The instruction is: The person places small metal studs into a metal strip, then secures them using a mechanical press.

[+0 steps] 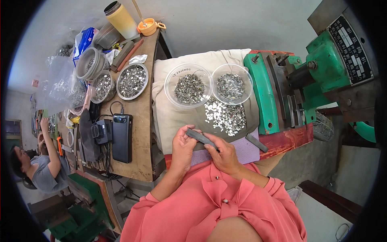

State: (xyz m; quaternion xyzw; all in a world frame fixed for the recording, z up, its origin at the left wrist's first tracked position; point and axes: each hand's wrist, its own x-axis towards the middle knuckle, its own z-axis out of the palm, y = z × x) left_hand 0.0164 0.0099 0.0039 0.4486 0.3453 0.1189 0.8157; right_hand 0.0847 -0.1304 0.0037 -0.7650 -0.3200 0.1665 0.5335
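Note:
My left hand (183,148) and my right hand (224,155) are both closed on a dark grey, block-shaped bar (200,138), one at each end. It is held just above the near edge of the cloth-covered bench. A second dark bar (256,143) lies to the right on a purple mat (246,150). Beyond my hands, small shiny metal pieces (227,117) are spread in a loose pile on the cloth (169,121). Behind them stand two clear round tubs, the left one (166,92) with small dark metal bits and the right one (250,89) with thin silvery pieces.
A green press (266,101) stands close on the right. The wooden table (139,171) at left carries a black power bank (122,139), several tubs of metal pieces, a yellow bottle (122,20) and cables. Farther left, another person (46,171) sits with raised arms.

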